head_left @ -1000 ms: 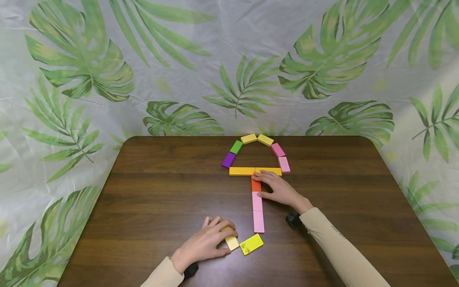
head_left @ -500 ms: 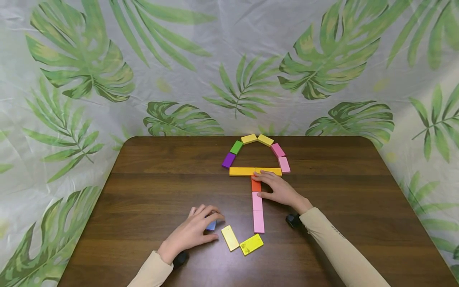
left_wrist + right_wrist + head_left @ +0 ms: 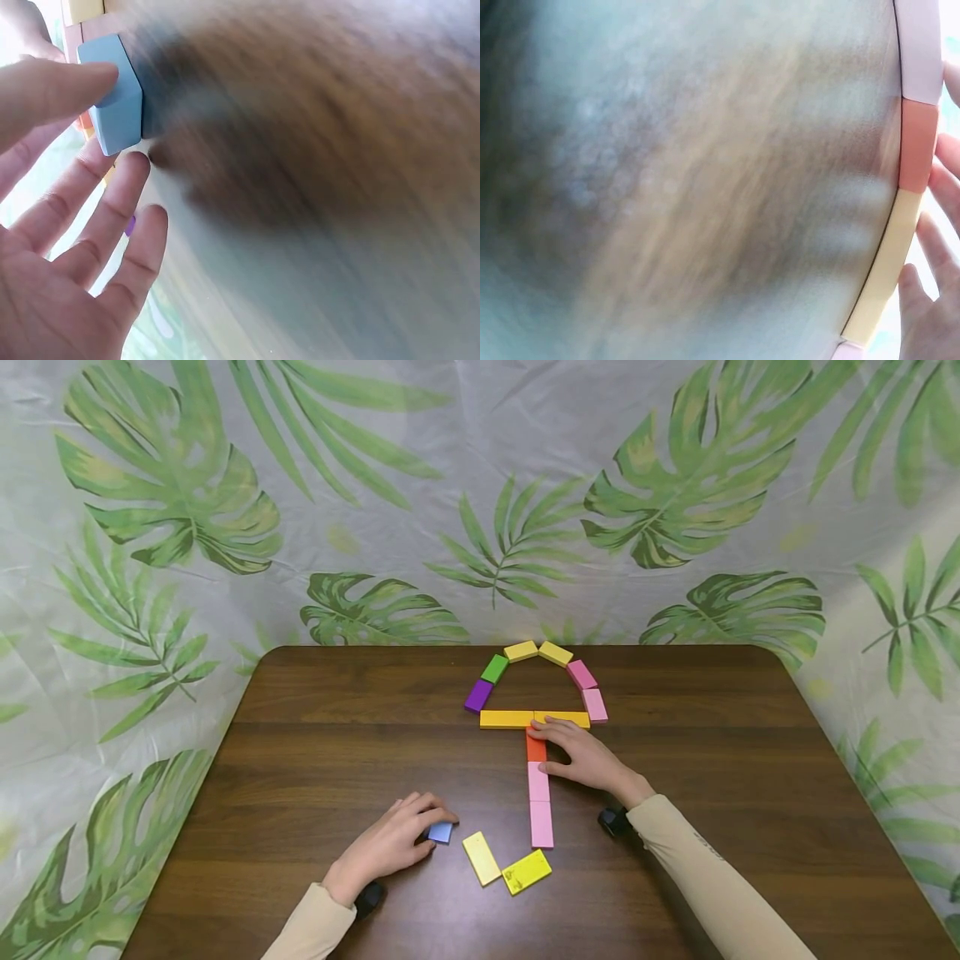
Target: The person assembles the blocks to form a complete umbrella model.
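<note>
My left hand is over a blue block at the table's front left. In the left wrist view the thumb presses one face of the blue block and a finger lies behind it; the other fingers spread loosely. My right hand rests by the column of blocks, its fingertips on the red block and the edge of an orange-yellow bar. Its thumb touches the upper pink block. Beside the left hand lie a pale yellow block and a bright yellow block, corners close together.
Above the orange-yellow bars, an arch runs through a purple block, a green block, two yellow blocks, a pink block and a light pink block. A leaf-print cloth hangs behind the brown table.
My left hand has let go of the pale yellow block and moved left to the blue block. The right hand has stayed in place.
</note>
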`<state>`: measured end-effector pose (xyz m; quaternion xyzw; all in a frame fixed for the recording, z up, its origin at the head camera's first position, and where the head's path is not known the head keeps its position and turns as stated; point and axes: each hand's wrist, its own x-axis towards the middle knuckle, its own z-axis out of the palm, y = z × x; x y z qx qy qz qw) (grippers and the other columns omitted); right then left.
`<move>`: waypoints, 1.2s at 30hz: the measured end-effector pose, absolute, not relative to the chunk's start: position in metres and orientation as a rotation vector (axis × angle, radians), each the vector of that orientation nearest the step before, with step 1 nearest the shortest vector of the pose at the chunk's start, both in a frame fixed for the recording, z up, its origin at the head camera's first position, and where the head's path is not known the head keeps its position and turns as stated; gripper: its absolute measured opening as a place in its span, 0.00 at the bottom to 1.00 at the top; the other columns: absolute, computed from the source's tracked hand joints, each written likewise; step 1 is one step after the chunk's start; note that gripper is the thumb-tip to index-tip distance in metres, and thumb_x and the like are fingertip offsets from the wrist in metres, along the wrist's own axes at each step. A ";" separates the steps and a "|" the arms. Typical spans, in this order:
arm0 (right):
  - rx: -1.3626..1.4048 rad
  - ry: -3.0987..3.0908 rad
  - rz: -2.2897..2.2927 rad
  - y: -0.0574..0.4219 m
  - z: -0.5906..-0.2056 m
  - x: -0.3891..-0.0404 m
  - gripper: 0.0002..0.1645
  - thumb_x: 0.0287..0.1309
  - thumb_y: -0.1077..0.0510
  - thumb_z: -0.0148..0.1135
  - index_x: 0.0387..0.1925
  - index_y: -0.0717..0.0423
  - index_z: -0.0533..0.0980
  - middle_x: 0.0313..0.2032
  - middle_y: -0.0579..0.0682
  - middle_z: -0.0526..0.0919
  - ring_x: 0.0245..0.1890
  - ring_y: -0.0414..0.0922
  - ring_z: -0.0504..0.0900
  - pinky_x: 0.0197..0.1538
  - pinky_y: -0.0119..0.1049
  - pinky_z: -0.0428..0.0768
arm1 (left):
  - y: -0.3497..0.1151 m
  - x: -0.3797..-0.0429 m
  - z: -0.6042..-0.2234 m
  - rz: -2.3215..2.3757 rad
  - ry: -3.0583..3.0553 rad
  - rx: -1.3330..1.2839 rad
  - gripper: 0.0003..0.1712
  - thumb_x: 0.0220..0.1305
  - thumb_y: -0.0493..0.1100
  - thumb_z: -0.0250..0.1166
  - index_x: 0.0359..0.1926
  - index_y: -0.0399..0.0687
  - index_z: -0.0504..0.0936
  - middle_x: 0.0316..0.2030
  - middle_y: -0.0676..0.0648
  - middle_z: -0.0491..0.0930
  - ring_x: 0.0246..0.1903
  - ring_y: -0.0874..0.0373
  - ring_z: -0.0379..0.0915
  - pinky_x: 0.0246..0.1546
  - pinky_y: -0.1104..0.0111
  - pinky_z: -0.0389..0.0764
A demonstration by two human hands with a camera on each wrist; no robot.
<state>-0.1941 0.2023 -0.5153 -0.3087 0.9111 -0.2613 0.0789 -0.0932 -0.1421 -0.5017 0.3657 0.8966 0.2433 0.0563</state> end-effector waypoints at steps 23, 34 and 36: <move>-0.932 2.733 -0.787 0.203 -0.517 -0.195 0.39 0.58 0.42 0.64 0.67 0.54 0.67 0.67 0.51 0.66 0.69 0.52 0.56 0.68 0.52 0.56 | -0.121 -0.108 -0.505 0.785 2.718 1.186 0.18 0.61 0.40 0.67 0.53 0.48 0.80 0.42 0.52 0.74 0.40 0.61 0.67 0.41 0.70 0.75; -0.915 2.732 -0.783 0.202 -0.517 -0.195 0.39 0.58 0.43 0.64 0.67 0.53 0.67 0.68 0.51 0.65 0.69 0.53 0.56 0.67 0.53 0.56 | -0.115 -0.110 -0.506 0.818 2.657 1.176 0.19 0.62 0.43 0.67 0.54 0.46 0.80 0.43 0.51 0.73 0.39 0.62 0.68 0.41 0.72 0.74; -0.912 2.732 -0.778 0.202 -0.517 -0.195 0.39 0.58 0.42 0.64 0.67 0.53 0.67 0.68 0.51 0.65 0.70 0.53 0.56 0.67 0.53 0.56 | -0.115 -0.110 -0.506 0.823 2.635 1.177 0.20 0.62 0.42 0.66 0.55 0.45 0.80 0.45 0.51 0.74 0.43 0.60 0.70 0.45 0.70 0.74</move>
